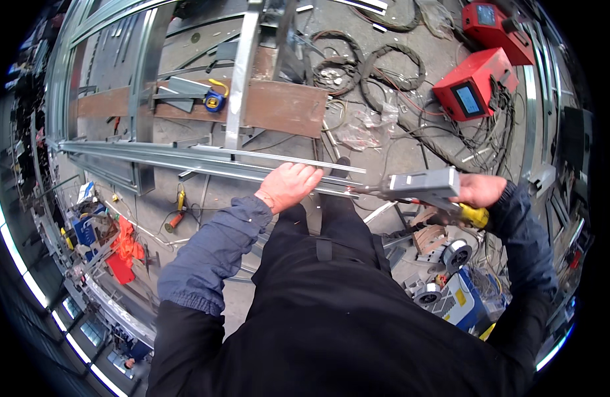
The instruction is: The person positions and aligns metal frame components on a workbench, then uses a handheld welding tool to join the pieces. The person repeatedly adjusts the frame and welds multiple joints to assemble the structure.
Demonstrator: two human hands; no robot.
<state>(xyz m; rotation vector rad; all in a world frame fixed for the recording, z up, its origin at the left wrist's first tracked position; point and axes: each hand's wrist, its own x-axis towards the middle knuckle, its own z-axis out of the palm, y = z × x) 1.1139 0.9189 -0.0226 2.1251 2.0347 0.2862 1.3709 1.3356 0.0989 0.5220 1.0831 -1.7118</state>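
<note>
My left hand (292,185) is closed over the long, narrow metal rails (206,161) near their right-hand ends. Those rails run from the left part of a silvery metal frame (141,79) to just in front of my legs. In my right hand (480,190) is a grey, boxy welding gun (424,182), my fingers wrapped around its rear. Its thin nozzle points left, close to the rail ends; whether it touches them I cannot tell. Beneath the gun a yellow part (474,215) shows, partly hidden.
A blue and yellow tape measure (214,100) lies on a brown board (278,106) inside the frame. Coiled hoses (392,66) and red machines (474,86) stand ahead right. An angle grinder (176,218) lies left. Wire spools (456,255) and a blue machine (460,301) are at the lower right.
</note>
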